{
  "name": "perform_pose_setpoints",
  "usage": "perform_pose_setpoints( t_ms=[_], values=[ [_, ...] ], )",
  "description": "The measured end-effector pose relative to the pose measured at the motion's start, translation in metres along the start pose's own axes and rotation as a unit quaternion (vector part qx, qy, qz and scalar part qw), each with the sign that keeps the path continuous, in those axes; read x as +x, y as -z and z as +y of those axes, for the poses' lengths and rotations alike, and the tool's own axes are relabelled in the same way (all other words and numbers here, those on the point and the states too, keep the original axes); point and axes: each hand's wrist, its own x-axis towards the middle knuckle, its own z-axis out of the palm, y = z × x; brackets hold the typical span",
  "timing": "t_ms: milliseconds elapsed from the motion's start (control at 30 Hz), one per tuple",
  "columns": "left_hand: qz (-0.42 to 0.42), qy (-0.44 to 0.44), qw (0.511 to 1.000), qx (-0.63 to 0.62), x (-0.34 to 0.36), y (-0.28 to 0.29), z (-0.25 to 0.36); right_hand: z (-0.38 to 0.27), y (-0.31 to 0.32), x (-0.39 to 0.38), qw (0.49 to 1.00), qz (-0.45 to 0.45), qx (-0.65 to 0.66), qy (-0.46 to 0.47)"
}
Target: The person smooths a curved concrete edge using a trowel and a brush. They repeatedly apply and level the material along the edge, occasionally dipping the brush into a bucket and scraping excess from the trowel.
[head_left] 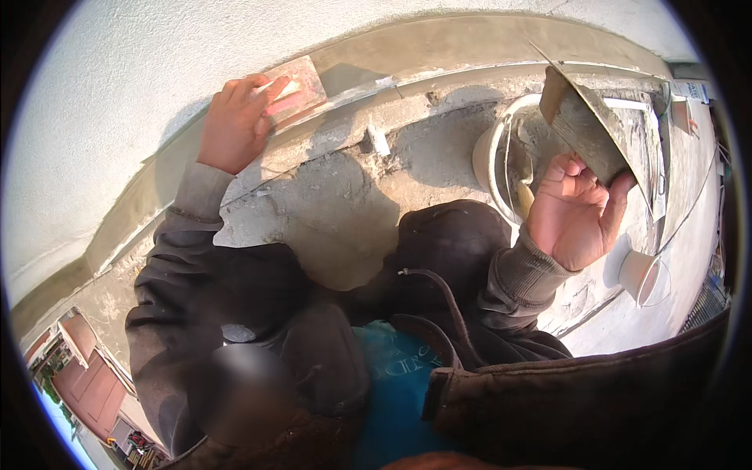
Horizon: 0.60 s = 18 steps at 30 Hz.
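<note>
My left hand (237,124) grips the handle of a rectangular plastering float (307,84) with a pinkish, mortar-smeared back. The float lies against the smooth grey-brown plaster band (439,45) along the foot of the white wall. On the right, my right hand (576,207) is turned palm up. Its thumb and curled fingers hold the near end of a flat, mortar-smeared plate (595,133), tilted steeply; its exact kind is unclear. Behind and below the plate stands a white-rimmed bucket (484,160) with grey mortar and a pale-handled tool (526,196) inside.
A short white pipe stub (378,141) sticks up from the rough ground ledge ahead of my knees. To the right is a small white bucket (638,278) with a wire handle. The white wall (141,94) curves along the left and far side. A reddish-brown panel (90,392) shows at lower left.
</note>
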Motion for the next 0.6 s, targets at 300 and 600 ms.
perform_pose_setpoints(
  t_ms=[300,600],
  values=[
    [0.072,-0.170,0.983,-0.009,0.123,-0.101,0.057,-0.056,0.039,0.003,0.993,0.067,-0.067,0.071],
    [0.047,-0.149,0.986,0.056,0.181,-0.104,0.101,-0.053,0.062,0.021,0.989,0.066,-0.125,0.046]
  ],
)
